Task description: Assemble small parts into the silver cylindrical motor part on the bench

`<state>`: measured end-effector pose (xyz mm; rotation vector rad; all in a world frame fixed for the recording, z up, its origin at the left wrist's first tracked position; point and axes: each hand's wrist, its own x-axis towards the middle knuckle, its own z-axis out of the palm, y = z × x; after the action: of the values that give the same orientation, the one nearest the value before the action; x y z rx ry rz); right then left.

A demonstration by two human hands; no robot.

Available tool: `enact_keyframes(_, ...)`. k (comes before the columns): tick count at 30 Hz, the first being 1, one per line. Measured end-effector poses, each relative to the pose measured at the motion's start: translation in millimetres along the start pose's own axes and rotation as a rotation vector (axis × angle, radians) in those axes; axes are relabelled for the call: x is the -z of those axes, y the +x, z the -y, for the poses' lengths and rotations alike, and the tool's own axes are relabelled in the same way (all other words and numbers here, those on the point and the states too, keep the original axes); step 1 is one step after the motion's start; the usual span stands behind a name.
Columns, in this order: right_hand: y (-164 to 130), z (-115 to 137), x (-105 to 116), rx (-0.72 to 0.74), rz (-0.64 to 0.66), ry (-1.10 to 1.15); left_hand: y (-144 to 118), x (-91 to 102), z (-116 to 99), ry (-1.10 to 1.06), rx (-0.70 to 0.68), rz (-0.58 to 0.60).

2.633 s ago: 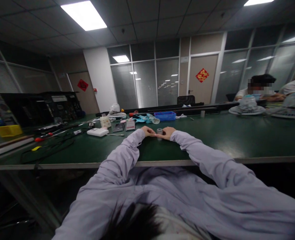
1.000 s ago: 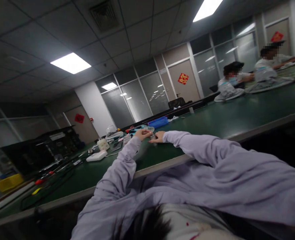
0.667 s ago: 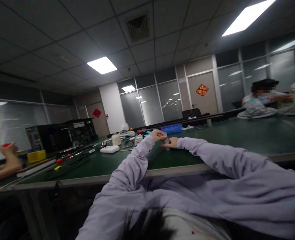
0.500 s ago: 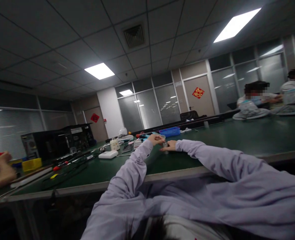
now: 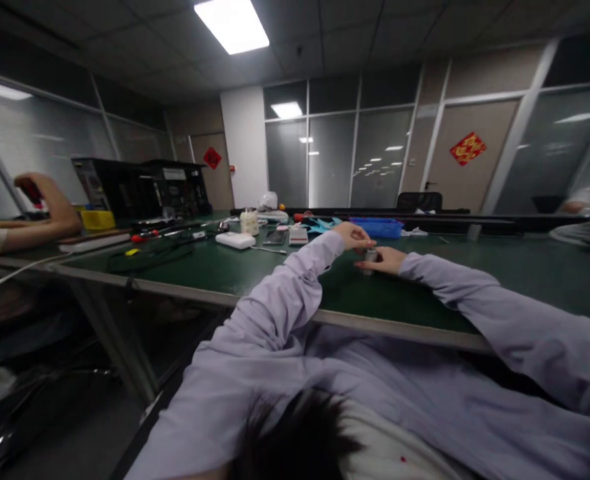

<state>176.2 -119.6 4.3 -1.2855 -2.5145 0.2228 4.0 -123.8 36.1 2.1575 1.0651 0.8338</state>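
Observation:
A small grey cylinder (image 5: 371, 255) stands upright on the green tabletop (image 5: 215, 270), between my two hands. My right hand (image 5: 389, 259) is closed around its side, thumb toward me. Just above its top is my left hand (image 5: 353, 236), fingers bent together in a pinch. Whatever those fingertips hold, if anything, is too small to make out. Both forearms are in lilac sleeves and reach over the table's front edge.
Left of my hands lie a white box (image 5: 235, 240), a pale jar (image 5: 249, 222), a phone (image 5: 275, 237) and light-blue gloves (image 5: 322, 225). A blue tray (image 5: 379, 227) stands behind them. Black computer cases (image 5: 175, 190) and another person's arm (image 5: 57, 207) are at far left.
My view has turned left and tipped down, so the scene sits differently. My hands stay at the small grey cylinder. The other person's hand at left has changed its pose.

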Motion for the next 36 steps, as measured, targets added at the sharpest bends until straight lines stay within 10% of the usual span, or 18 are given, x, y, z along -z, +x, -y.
enact_keyframes(36, -13, 18, 16, 0.044, 0.152, 0.06, -5, 6.2, -10, 0.183, -0.037, 0.006)
